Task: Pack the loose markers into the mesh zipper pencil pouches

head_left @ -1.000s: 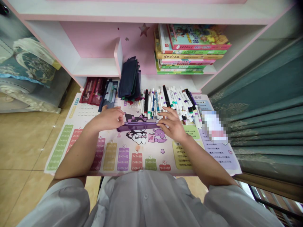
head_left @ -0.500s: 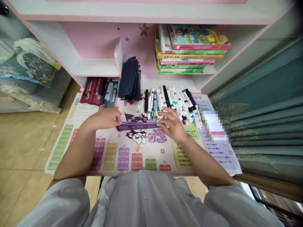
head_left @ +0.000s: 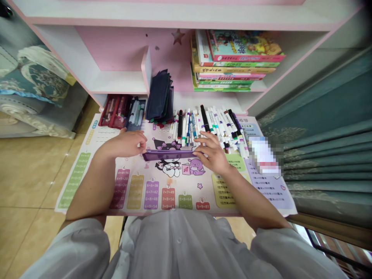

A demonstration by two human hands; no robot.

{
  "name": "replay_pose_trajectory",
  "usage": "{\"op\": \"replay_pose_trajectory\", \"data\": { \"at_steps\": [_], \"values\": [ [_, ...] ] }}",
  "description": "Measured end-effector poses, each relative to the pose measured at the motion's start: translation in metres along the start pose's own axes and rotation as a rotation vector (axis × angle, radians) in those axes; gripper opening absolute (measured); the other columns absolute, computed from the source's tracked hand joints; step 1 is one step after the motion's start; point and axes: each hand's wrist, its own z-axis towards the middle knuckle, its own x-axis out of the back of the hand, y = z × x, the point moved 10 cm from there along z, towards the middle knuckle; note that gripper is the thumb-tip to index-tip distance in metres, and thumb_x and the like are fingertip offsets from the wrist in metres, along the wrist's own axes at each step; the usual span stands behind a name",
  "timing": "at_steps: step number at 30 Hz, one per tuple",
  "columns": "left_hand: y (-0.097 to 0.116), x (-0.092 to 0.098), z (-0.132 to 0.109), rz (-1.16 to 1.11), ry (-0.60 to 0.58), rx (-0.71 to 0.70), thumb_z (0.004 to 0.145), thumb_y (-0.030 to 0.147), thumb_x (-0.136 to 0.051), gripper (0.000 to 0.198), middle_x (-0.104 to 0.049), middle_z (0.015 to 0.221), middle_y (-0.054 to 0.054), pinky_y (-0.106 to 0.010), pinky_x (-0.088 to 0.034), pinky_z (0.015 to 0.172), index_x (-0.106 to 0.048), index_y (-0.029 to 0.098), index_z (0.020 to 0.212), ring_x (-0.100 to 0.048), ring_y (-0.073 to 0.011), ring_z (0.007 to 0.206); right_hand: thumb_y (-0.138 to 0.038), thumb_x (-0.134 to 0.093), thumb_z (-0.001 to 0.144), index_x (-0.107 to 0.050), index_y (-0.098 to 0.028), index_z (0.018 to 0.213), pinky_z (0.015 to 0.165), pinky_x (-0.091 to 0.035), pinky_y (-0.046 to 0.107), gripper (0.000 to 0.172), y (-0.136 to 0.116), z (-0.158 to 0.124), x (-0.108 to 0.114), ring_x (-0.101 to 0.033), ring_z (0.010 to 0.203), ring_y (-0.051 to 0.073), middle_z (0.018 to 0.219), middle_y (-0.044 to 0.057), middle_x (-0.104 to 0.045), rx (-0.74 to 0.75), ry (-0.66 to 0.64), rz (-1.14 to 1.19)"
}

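Observation:
A flat purple pencil case [head_left: 168, 155] lies across the cartoon desk mat [head_left: 136, 186]. My left hand [head_left: 128, 143] pinches the case's left end, fingers closed. At the case's right end my right hand [head_left: 213, 153] grips it with curled fingers. Just behind the case lies a row of several marker pens [head_left: 209, 124] with white barrels and coloured caps.
Red and dark pencil cases [head_left: 122, 110] with pens sit at the back left, next to a stack of dark pouches [head_left: 159, 97] leaning on a shelf divider. Books [head_left: 232, 60] are stacked on the pink shelf. A teal curtain [head_left: 325, 147] hangs at the right.
My left hand has slid slightly leftward along the purple case's end. My right hand has stayed where it was.

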Motion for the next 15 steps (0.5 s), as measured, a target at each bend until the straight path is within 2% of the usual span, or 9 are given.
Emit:
{"op": "replay_pose_trajectory", "data": {
  "at_steps": [7,12,15],
  "values": [
    [-0.008,-0.001,-0.002,-0.003,-0.048,0.072,0.083,0.036,-0.053,0.022,-0.069,0.126,-0.004,-0.054,-0.028,0.114,-0.068,0.022,0.075,-0.049,-0.0300,0.134,-0.028,-0.066,0.090,-0.070,-0.027,0.078,0.108,-0.044,0.055,0.013,-0.003,0.001,0.002,-0.053,0.131,0.030,0.110,0.002,-0.071,0.025,0.014,-0.001],
    [-0.013,-0.001,-0.001,0.004,-0.041,0.042,0.083,0.037,-0.053,0.021,-0.071,0.121,-0.002,-0.049,-0.029,0.114,-0.067,0.023,0.075,-0.046,-0.0287,0.138,-0.030,-0.065,0.090,-0.070,-0.028,0.077,0.108,-0.044,0.055,0.015,-0.002,0.001,0.000,-0.053,0.130,0.030,0.110,0.002,-0.071,0.010,-0.001,0.001],
    [-0.016,-0.002,0.000,0.005,-0.028,0.005,0.083,0.041,-0.053,0.024,-0.072,0.117,-0.002,-0.044,-0.033,0.111,-0.069,0.025,0.076,-0.051,-0.0275,0.133,-0.030,-0.065,0.090,-0.070,-0.028,0.077,0.108,-0.044,0.055,0.015,-0.002,0.001,0.000,-0.053,0.130,0.030,0.110,0.002,-0.070,0.016,0.002,0.000]
  ]
}}
